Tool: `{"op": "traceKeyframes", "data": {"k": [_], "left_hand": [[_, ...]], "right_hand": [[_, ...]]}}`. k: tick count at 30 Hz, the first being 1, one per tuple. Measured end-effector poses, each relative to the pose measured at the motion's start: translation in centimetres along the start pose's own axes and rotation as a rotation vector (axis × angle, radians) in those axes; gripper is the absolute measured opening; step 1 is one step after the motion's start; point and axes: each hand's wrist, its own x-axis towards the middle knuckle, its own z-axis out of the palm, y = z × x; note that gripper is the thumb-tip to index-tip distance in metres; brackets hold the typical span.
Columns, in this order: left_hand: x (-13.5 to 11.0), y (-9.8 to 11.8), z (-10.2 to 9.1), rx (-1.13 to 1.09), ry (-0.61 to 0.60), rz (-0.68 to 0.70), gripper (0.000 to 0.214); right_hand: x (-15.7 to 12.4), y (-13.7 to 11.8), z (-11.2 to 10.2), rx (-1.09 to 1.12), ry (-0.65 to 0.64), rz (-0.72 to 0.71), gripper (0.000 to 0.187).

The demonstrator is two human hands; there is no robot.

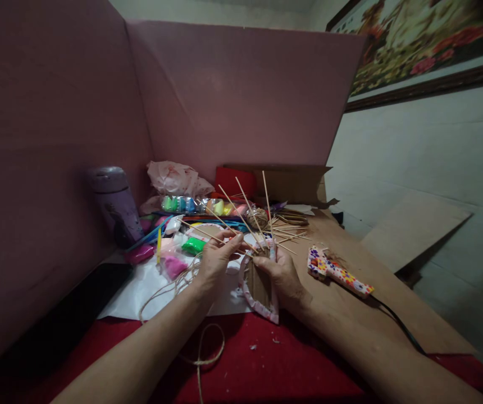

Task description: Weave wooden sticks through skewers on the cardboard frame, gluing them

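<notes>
My right hand (282, 276) grips a heart-shaped cardboard piece (259, 288) edged in pink patterned tape, held upright. Several thin wooden skewers (241, 214) stick up and fan out from its top. My left hand (218, 259) is closed in a pinch on one of the skewers near the cardboard's top edge. A length of jute twine (201, 353) trails from under my left wrist down across the red cloth (267, 365).
A floral-patterned glue gun (337, 272) with a black cord lies on the wooden board to the right. Behind are bags of coloured clay (191, 205), a purple tumbler (117, 205), a twine ball, loose skewers, an open cardboard box (292, 182) and a pink partition.
</notes>
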Motion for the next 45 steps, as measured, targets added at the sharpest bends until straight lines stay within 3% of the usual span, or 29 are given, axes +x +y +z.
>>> {"op": "traceKeyframes", "data": {"k": [45], "left_hand": [[-0.04,0.0,0.05,-0.042,0.012,-0.026,0.029]], "right_hand": [[-0.09,-0.05,-0.09,-0.018,-0.016,-0.014,0.018]]}}
